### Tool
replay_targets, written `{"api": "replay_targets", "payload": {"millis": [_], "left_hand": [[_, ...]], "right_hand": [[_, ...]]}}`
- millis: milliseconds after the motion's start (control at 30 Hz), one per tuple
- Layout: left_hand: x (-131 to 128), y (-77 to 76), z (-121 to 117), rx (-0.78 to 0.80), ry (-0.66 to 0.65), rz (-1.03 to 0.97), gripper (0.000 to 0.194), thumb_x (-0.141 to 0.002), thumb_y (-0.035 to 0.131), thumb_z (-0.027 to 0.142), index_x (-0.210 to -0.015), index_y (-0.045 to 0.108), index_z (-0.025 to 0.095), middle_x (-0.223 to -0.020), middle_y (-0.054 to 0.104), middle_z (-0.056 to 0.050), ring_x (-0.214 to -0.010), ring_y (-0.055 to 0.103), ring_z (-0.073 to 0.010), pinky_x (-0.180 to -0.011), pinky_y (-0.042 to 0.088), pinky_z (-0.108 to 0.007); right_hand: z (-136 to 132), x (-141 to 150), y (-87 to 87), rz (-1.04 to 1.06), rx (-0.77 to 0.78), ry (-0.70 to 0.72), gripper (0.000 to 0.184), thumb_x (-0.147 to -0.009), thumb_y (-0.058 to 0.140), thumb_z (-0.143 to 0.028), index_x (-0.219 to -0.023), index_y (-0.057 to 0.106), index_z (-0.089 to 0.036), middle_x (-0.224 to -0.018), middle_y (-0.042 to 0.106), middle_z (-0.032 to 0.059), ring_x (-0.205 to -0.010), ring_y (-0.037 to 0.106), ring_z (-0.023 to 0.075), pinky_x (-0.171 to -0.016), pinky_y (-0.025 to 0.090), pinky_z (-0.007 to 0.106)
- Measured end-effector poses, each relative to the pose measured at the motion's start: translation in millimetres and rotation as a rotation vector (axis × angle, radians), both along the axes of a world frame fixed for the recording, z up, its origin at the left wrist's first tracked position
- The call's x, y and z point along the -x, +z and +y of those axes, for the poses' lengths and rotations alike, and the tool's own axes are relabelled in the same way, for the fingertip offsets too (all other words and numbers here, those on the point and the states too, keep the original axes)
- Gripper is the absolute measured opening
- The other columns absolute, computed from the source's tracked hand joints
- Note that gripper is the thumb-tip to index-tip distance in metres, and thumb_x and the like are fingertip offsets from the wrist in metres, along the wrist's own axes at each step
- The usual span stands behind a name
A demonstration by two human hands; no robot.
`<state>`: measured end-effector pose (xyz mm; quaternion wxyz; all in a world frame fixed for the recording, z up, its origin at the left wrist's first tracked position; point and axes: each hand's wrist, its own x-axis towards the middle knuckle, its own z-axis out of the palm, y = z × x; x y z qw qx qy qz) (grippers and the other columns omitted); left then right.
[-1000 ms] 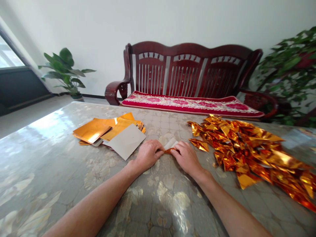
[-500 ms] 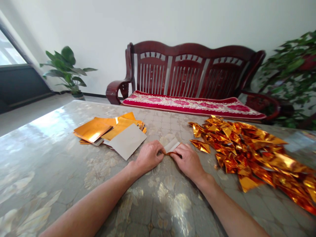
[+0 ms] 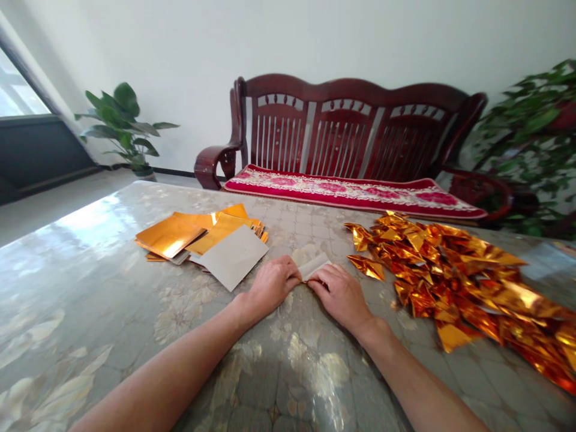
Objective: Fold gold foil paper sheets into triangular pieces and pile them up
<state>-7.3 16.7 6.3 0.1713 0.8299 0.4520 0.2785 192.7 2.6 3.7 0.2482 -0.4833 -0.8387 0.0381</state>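
Between my hands, on the table, lies a sheet of foil paper (image 3: 314,266), its pale back up and its near edge folded over to show gold. My left hand (image 3: 275,281) pinches the left end of that fold, fingers closed. The fingers of my right hand (image 3: 339,292) are closed on the fold's right end. Left of my left hand is a stack of gold foil paper sheets (image 3: 171,233), with one sheet pale side up (image 3: 234,258) on top. To the right spreads a heap of folded gold foil pieces (image 3: 454,270).
The table (image 3: 189,372) has a glossy, flower-patterned cover. Behind it stands a dark red wooden bench (image 3: 344,129) with a red floral cushion (image 3: 355,191). Potted plants (image 3: 119,129) stand at both sides. A clear plastic bag (image 3: 546,261) lies at the table's right.
Both hands stay on the sheet. The right fingers have shifted slightly along the fold, and the gold strip shows narrower than before. The view has turned a little.
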Motion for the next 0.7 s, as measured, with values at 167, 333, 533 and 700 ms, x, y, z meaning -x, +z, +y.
{"api": "replay_targets", "payload": {"millis": [167, 333, 533, 700], "left_hand": [[3.8, 1.4, 1.0, 0.042, 0.018, -0.008, 0.018, -0.083, 0.058, 0.011, -0.078, 0.072, 0.02, -0.085, 0.067, -0.001, -0.085, 0.063, -0.0147, -0.077, 0.045, -0.022], [5.2, 4.2, 2.2, 0.08, 0.014, 0.001, 0.022, -0.078, 0.057, 0.007, -0.076, 0.074, 0.02, -0.085, 0.069, -0.001, -0.086, 0.063, -0.0148, -0.081, 0.046, -0.022], [4.2, 3.9, 1.0, 0.094, 0.033, -0.006, 0.022, -0.078, 0.056, 0.008, -0.076, 0.074, 0.021, -0.089, 0.07, -0.002, -0.088, 0.063, -0.0157, -0.083, 0.046, -0.023], [2.7, 0.4, 0.0, 0.071, 0.07, 0.001, 0.02, -0.076, 0.057, 0.009, -0.082, 0.073, 0.02, -0.087, 0.069, -0.002, -0.089, 0.063, -0.0165, -0.082, 0.045, -0.024]], "right_hand": [[2.9, 3.0, -0.6, -0.032, 0.039, -0.039, 0.015, -0.095, 0.057, -0.029, -0.084, 0.066, -0.023, -0.086, 0.065, 0.0022, -0.09, 0.056, 0.0189, -0.078, 0.039, 0.029], [4.5, 5.6, 1.2, -0.057, 0.091, -0.101, 0.019, -0.092, 0.058, -0.027, -0.075, 0.062, -0.022, -0.082, 0.063, 0.0008, -0.086, 0.055, 0.0182, -0.074, 0.037, 0.028], [6.2, 7.9, 1.6, -0.049, 0.113, -0.119, 0.018, -0.092, 0.057, -0.027, -0.075, 0.059, -0.022, -0.082, 0.063, 0.0004, -0.085, 0.055, 0.018, -0.073, 0.036, 0.028], [6.4, 7.3, 3.1, -0.03, 0.135, -0.11, 0.016, -0.091, 0.058, -0.027, -0.076, 0.06, -0.022, -0.082, 0.064, -0.0001, -0.085, 0.055, 0.0175, -0.073, 0.036, 0.028]]}}
